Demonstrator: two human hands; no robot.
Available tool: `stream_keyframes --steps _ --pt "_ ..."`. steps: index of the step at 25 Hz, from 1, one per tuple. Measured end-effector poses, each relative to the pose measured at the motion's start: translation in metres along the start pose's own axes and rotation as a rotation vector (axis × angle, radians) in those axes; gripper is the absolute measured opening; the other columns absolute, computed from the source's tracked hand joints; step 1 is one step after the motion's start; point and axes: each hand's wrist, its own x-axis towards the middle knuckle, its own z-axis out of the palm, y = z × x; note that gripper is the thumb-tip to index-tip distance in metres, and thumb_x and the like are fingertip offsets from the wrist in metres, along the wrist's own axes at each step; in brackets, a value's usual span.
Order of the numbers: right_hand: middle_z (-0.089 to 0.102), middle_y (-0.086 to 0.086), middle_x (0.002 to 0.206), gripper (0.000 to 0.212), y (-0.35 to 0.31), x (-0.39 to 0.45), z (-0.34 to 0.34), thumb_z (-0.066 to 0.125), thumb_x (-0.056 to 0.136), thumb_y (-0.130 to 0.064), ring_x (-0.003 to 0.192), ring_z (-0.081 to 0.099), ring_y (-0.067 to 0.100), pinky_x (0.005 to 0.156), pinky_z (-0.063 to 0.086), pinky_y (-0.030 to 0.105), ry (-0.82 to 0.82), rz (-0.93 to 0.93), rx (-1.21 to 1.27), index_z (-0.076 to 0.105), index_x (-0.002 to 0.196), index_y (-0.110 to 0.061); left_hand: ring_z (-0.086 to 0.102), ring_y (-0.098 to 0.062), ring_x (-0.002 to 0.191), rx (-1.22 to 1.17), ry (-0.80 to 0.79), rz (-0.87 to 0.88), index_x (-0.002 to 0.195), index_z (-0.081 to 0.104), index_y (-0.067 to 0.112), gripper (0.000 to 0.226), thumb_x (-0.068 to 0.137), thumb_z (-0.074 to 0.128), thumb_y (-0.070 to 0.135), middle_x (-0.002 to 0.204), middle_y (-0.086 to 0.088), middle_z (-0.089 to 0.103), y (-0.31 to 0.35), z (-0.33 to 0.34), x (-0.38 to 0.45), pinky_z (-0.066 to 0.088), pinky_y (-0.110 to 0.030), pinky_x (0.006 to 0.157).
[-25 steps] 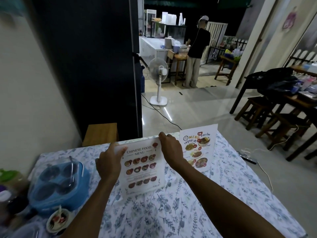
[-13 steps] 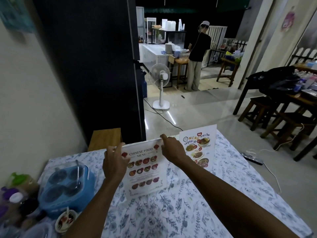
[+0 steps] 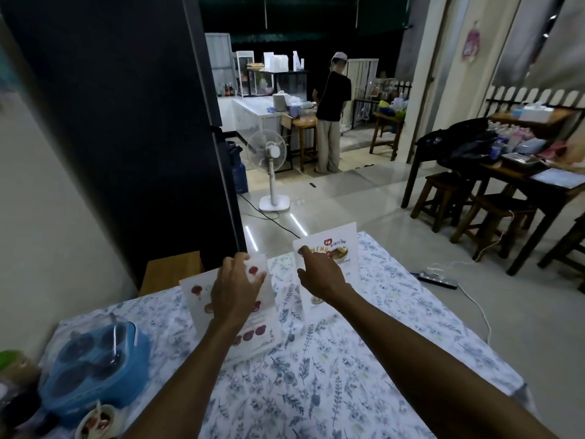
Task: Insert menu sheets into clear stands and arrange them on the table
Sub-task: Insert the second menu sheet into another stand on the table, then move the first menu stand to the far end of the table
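Observation:
Two clear stands holding menu sheets stand upright at the far side of the floral-cloth table (image 3: 316,381). The Chinese food menu stand (image 3: 194,294) is on the left, and my left hand (image 3: 234,289) covers its front with fingers curled over its top right edge. The Thai menu stand (image 3: 345,248) is to its right, close to the table's far edge. My right hand (image 3: 319,274) reaches to this stand, fingers spread, with the fingertips at its upper left corner. It grips nothing that I can see.
A blue lidded container (image 3: 95,359) and a small bowl (image 3: 98,419) sit at the table's left. A wooden stool (image 3: 172,274) stands behind the table. On the floor beyond are a fan (image 3: 269,160), a power strip (image 3: 438,278), and a person (image 3: 332,112) far back.
My right hand left the Chinese food menu stand and moved right to the Thai menu stand. My left hand slid across the front of the Chinese menu stand to its top edge.

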Motion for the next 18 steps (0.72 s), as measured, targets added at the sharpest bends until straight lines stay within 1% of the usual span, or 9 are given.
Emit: stream_keyframes --steps 2,4,6,8,11,15,18 --pt "0.066 0.016 0.11 0.039 0.019 -0.01 -0.006 0.056 0.09 -0.023 0.09 0.065 0.035 0.07 0.054 0.039 0.002 0.051 0.004 0.044 0.127 -0.016 0.062 -0.025 0.096 -0.028 -0.053 0.033 0.119 0.056 0.022 0.047 0.082 0.076 0.043 0.11 -0.003 0.06 0.017 0.016 -0.006 0.056 -0.039 0.071" --pt "0.065 0.015 0.109 0.046 0.042 -0.02 -0.011 0.055 0.091 -0.025 0.09 0.065 0.036 0.07 0.053 0.038 0.006 0.106 -0.018 0.041 0.134 -0.017 0.062 -0.024 0.099 -0.061 -0.108 0.044 0.119 0.057 0.022 0.047 0.081 0.077 0.042 0.113 -0.002 0.062 0.031 0.032 -0.012 0.057 -0.041 0.073" --pt "0.066 0.012 0.103 0.053 0.061 -0.029 -0.014 0.054 0.092 -0.025 0.088 0.065 0.034 0.067 0.053 0.037 -0.001 0.137 -0.034 0.036 0.141 -0.02 0.063 -0.024 0.099 -0.098 -0.15 0.055 0.118 0.058 0.022 0.046 0.081 0.077 0.041 0.112 -0.001 0.063 0.039 0.047 -0.017 0.057 -0.041 0.073" --pt "0.066 0.01 0.099 0.049 0.082 -0.038 -0.015 0.054 0.092 -0.027 0.086 0.065 0.032 0.066 0.053 0.037 -0.004 0.173 -0.032 0.038 0.138 -0.02 0.064 -0.023 0.097 -0.113 -0.197 0.074 0.118 0.057 0.023 0.045 0.082 0.077 0.042 0.111 -0.001 0.063 0.046 0.063 -0.023 0.057 -0.041 0.073" --pt "0.068 0.011 0.1 0.043 0.113 -0.049 -0.007 0.054 0.092 -0.027 0.084 0.064 0.031 0.066 0.055 0.039 -0.028 0.239 -0.044 0.041 0.132 -0.02 0.064 -0.024 0.098 -0.101 -0.267 0.089 0.118 0.056 0.023 0.044 0.084 0.074 0.045 0.111 -0.001 0.063 0.051 0.09 -0.03 0.057 -0.039 0.072" --pt "0.067 0.012 0.101 0.044 0.155 -0.054 0.013 0.055 0.093 -0.029 0.084 0.064 0.032 0.067 0.056 0.041 -0.112 0.301 -0.055 0.041 0.133 -0.019 0.064 -0.024 0.101 -0.089 -0.359 0.044 0.124 0.052 0.021 0.05 0.086 0.071 0.048 0.115 -0.002 0.062 0.045 0.126 -0.039 0.055 -0.038 0.073" --pt "0.066 0.013 0.104 0.047 0.185 -0.042 0.034 0.056 0.093 -0.031 0.087 0.064 0.032 0.069 0.055 0.04 -0.187 0.319 -0.068 0.039 0.134 -0.017 0.062 -0.029 0.107 -0.057 -0.423 -0.062 0.13 0.047 0.018 0.059 0.086 0.07 0.049 0.124 -0.005 0.059 0.031 0.156 -0.04 0.055 -0.043 0.078"
